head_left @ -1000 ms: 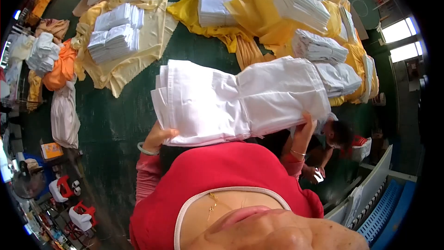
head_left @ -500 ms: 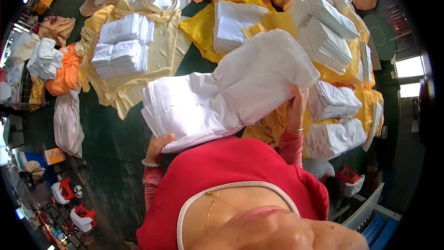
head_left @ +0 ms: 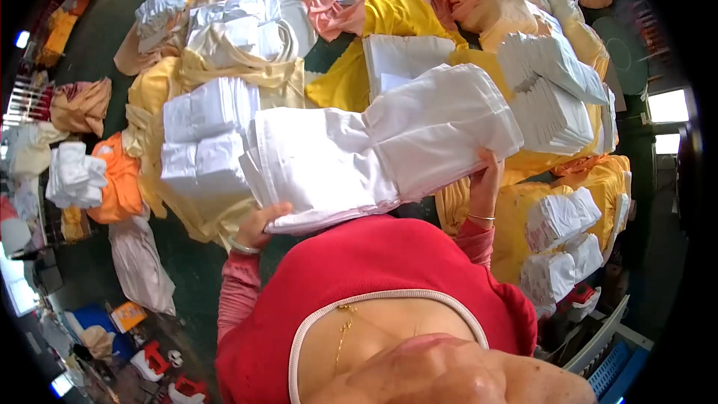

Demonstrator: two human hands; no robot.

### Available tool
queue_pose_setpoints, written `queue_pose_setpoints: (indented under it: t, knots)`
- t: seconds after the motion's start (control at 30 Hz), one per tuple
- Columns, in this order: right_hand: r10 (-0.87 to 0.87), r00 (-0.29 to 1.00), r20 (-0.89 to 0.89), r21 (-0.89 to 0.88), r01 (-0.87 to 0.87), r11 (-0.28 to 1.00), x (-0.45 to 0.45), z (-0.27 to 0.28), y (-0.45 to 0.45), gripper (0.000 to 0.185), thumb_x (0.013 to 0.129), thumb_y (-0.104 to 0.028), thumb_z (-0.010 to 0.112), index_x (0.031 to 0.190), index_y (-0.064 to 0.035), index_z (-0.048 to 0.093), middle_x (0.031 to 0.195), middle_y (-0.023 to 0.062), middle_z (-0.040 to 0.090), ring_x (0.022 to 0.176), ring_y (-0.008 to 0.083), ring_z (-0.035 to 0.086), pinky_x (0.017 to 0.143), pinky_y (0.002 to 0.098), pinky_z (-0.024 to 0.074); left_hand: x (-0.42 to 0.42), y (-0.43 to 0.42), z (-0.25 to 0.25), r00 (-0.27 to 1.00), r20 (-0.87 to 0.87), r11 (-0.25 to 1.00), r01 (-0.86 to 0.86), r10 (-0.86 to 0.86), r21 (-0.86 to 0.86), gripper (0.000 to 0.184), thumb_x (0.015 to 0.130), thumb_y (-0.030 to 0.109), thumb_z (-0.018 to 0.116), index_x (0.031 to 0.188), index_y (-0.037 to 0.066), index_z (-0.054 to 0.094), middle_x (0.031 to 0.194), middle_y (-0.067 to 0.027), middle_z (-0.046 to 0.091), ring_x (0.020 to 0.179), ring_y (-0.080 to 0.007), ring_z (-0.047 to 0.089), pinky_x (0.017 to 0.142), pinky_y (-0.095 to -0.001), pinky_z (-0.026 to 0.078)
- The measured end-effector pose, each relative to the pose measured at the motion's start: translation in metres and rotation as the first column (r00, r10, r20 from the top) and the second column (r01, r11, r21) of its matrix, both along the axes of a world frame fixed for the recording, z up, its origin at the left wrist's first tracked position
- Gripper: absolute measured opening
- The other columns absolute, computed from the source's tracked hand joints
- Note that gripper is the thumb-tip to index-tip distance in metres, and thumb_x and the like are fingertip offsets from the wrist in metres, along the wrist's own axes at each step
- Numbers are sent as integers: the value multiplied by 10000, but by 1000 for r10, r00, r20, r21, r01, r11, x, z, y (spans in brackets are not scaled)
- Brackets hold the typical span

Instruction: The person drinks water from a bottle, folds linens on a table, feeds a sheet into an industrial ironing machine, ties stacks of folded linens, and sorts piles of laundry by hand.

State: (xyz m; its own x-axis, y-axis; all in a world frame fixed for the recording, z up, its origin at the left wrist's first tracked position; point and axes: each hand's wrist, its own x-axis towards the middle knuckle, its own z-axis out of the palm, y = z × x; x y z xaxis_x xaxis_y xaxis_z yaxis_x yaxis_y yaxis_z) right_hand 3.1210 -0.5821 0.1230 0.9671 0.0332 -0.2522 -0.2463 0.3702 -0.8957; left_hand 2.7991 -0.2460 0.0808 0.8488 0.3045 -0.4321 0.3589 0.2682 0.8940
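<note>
A thick bundle of folded white fabric (head_left: 374,150) spans the space in front of my chest, held off the floor between both hands. At its lower left corner my left hand (head_left: 258,226) grips the edge, thumb on top and the other fingers hidden beneath. My right hand (head_left: 488,176) is closed round the lower right edge, its fingers partly under the cloth. The bundle sags and creases in the middle. Just past its left end lies a stack of folded white fabric (head_left: 206,135) on a pale yellow cloth (head_left: 179,217).
Beyond the bundle, more white stacks (head_left: 407,56) rest on a bright yellow cloth (head_left: 336,82). Tall white piles (head_left: 553,112) stand at the right. An orange bundle (head_left: 118,179) and a tied pale sack (head_left: 142,265) lie left on the dark green floor (head_left: 194,269).
The surrounding stacks have shifted down in view as the camera moved forward. Both hands keep hold of the white fabric bundle, which now overlaps the edge of the left stack in view.
</note>
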Motion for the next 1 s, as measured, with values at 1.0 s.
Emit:
queue_pose_setpoints:
  t: [1.0]
  knots:
    - [291, 834, -469, 245, -194, 950, 684, -172, 785, 200, 706, -120, 590, 897, -75, 554, 745, 20, 540, 629, 148, 534, 502, 265, 436, 654, 687, 63, 829, -154, 839, -545, 538, -4, 195, 833, 158, 556, 924, -11, 589, 858, -79, 611, 753, -182, 596, 680, -292, 472]
